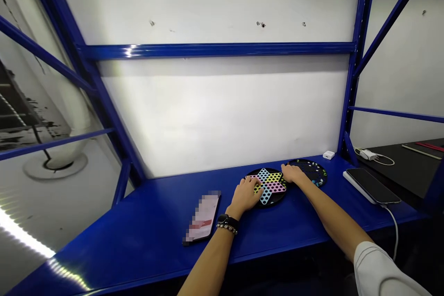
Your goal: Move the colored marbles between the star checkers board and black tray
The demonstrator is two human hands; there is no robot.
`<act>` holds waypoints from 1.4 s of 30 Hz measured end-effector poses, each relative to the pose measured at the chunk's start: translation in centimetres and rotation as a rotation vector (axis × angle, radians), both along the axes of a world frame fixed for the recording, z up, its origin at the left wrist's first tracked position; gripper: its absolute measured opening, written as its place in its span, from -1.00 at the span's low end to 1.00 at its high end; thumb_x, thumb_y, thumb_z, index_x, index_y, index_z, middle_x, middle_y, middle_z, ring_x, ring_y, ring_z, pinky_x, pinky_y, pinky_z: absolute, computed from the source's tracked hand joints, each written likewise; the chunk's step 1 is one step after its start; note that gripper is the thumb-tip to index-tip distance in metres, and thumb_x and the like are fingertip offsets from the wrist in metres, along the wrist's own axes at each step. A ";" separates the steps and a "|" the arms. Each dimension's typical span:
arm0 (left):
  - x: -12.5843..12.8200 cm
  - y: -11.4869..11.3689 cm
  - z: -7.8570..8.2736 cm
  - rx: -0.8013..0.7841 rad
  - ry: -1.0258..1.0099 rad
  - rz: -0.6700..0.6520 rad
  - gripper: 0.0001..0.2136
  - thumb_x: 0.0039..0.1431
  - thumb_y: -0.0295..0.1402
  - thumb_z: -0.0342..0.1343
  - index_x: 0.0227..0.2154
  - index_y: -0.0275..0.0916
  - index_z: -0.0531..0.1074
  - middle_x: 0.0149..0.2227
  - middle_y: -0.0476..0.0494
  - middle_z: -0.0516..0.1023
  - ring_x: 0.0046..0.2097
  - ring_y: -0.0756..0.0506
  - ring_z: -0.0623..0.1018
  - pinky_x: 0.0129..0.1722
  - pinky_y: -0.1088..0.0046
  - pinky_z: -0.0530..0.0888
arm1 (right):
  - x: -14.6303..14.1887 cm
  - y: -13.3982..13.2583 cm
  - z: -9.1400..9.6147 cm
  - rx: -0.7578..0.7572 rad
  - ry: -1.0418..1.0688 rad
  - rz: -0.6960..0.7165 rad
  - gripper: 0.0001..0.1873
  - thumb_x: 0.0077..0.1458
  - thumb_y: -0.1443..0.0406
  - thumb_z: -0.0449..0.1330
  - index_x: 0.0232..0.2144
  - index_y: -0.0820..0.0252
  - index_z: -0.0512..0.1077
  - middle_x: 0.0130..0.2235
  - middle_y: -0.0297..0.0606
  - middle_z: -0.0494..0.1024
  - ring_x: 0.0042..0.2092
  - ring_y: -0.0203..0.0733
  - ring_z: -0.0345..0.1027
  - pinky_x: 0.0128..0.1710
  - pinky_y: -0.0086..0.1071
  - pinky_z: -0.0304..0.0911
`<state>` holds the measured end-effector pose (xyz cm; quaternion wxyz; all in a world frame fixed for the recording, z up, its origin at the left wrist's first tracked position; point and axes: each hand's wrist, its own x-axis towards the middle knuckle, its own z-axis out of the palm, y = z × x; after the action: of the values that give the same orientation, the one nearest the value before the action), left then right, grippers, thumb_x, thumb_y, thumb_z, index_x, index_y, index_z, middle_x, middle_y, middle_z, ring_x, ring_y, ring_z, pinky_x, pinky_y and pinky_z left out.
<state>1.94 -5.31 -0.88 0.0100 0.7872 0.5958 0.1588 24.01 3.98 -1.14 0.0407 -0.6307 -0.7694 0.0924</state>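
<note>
As we looked down past the two forearms, we saw the left hand (245,193) laid over the left side of the star-patterned board (268,187), its fingers bent and loosely spread. The right hand (290,173) was at the board's far right edge, its fingers curled; we could not tell whether it pinched anything. The board lay on the blue surface (156,222), its pink, yellow and light blue points dotted with dark holes and framed by a black round rim. Just beyond the right hand we saw a black round tray (307,166) with small coloured spots near its edge, partly hidden by the hand and forearm.

On the left wrist we noticed a dark watch (224,218) and a beaded bracelet (227,228), and at the right arm a white sleeve (385,270). Left of the left hand, we found a phone (204,216) with its screen lit. Farther right, a small white box (328,155) sat near the back, and a dark-screened phone (373,186) lay partly over a white slab (359,188), a white cable (396,231) trailing from its near end. Around everything we saw a blue metal frame (222,50) before a white wall (225,115).
</note>
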 end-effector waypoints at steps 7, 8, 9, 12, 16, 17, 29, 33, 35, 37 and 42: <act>0.0 -0.1 0.1 -0.002 -0.008 -0.008 -0.75 0.25 -0.19 0.00 -0.11 -0.15 0.43 0.01 -0.18 0.46 -0.01 -0.22 0.44 -0.03 0.26 0.37 | 0.3 -0.3 0.5 -0.001 -0.069 0.058 -0.65 0.24 0.39 0.05 0.06 0.31 0.33 0.06 0.20 0.49 0.09 0.12 0.42 -0.02 -0.16 0.28; 0.0 -0.1 0.1 -0.001 -0.009 -0.008 -0.74 0.25 -0.19 -0.01 -0.11 -0.15 0.43 0.01 -0.18 0.46 -0.01 -0.22 0.44 -0.03 0.26 0.37 | 0.4 -0.3 0.5 -0.001 -0.073 0.067 -0.65 0.25 0.38 0.03 0.07 0.31 0.33 0.05 0.20 0.49 0.09 0.13 0.42 -0.02 -0.16 0.28; 0.0 -0.1 0.0 -0.002 -0.008 -0.006 -0.74 0.25 -0.19 -0.01 -0.11 -0.15 0.43 0.01 -0.18 0.46 -0.01 -0.22 0.44 -0.03 0.26 0.37 | 0.4 -0.3 0.5 -0.001 -0.077 0.074 -0.66 0.26 0.37 0.01 0.07 0.32 0.33 0.05 0.19 0.50 0.09 0.13 0.42 -0.03 -0.16 0.28; 0.0 0.0 0.0 -0.007 -0.006 -0.002 -0.74 0.25 -0.18 -0.01 -0.11 -0.14 0.43 0.00 -0.18 0.46 -0.02 -0.21 0.44 -0.04 0.27 0.37 | 0.6 -0.4 0.5 0.002 -0.077 0.090 -0.66 0.29 0.33 -0.01 0.06 0.34 0.33 0.05 0.20 0.50 0.08 0.15 0.42 -0.04 -0.16 0.28; 0.0 0.0 -0.1 -0.004 -0.007 -0.003 -0.75 0.24 -0.18 -0.01 -0.11 -0.14 0.43 0.00 -0.17 0.46 -0.02 -0.22 0.44 -0.05 0.27 0.38 | 1.0 -0.4 0.3 0.011 -0.057 0.081 -0.64 0.33 0.29 -0.07 0.06 0.34 0.33 0.05 0.21 0.49 0.06 0.14 0.43 -0.07 -0.15 0.29; -0.1 0.0 -0.1 -0.002 -0.008 -0.003 -0.75 0.24 -0.18 -0.01 -0.11 -0.14 0.43 0.00 -0.17 0.46 -0.02 -0.22 0.44 -0.05 0.26 0.38 | 1.1 -0.4 0.2 0.013 -0.052 0.076 -0.64 0.33 0.28 -0.08 0.06 0.33 0.32 0.05 0.20 0.49 0.06 0.13 0.44 -0.07 -0.16 0.29; -0.1 0.0 -0.1 0.016 0.002 -0.010 -0.75 0.24 -0.18 0.00 -0.12 -0.15 0.44 -0.01 -0.17 0.47 -0.03 -0.21 0.45 -0.05 0.26 0.39 | 1.4 0.5 -1.1 -0.021 0.040 0.075 -0.67 0.32 0.28 -0.04 0.04 0.32 0.33 0.08 0.20 0.46 0.08 0.15 0.41 -0.03 -0.11 0.24; 0.0 0.0 -0.1 0.015 -0.011 -0.012 -0.74 0.24 -0.19 0.00 -0.12 -0.17 0.45 -0.01 -0.20 0.47 -0.02 -0.24 0.46 -0.06 0.22 0.40 | 2.1 1.1 -1.8 -0.019 0.163 0.059 -0.75 0.31 0.28 -0.01 -0.07 0.29 0.35 0.04 0.16 0.48 0.01 0.11 0.42 -0.07 -0.14 0.22; 0.0 0.0 -0.1 0.011 -0.014 -0.013 -0.74 0.23 -0.19 0.01 -0.12 -0.17 0.45 -0.01 -0.21 0.47 -0.02 -0.24 0.46 -0.05 0.21 0.40 | 2.6 1.5 -2.2 -0.016 0.253 0.052 -0.79 0.32 0.27 -0.02 -0.16 0.26 0.36 -0.05 0.08 0.53 -0.07 0.02 0.43 -0.11 -0.22 0.21; 0.0 0.0 0.0 0.011 -0.015 -0.016 -0.73 0.24 -0.19 0.00 -0.11 -0.17 0.45 -0.01 -0.21 0.47 -0.02 -0.23 0.46 -0.03 0.21 0.40 | 3.2 1.9 -2.5 -0.013 0.357 0.042 -0.80 0.32 0.27 -0.02 -0.28 0.23 0.34 -0.20 -0.04 0.54 -0.17 -0.08 0.41 -0.18 -0.30 0.18; 0.0 -0.1 0.1 0.002 -0.012 -0.011 -0.73 0.24 -0.19 -0.01 -0.11 -0.16 0.45 0.00 -0.19 0.47 -0.03 -0.22 0.45 -0.03 0.23 0.40 | 4.3 2.3 -2.2 0.035 0.660 -0.009 -0.73 0.28 0.23 -0.01 -0.48 0.13 0.17 -0.42 -0.30 0.34 -0.36 -0.23 0.21 -0.36 -0.39 0.08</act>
<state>1.97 -5.39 -0.74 0.0136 0.7894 0.5914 0.1641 28.31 6.25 -3.39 0.2989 -0.5693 -0.7135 0.2783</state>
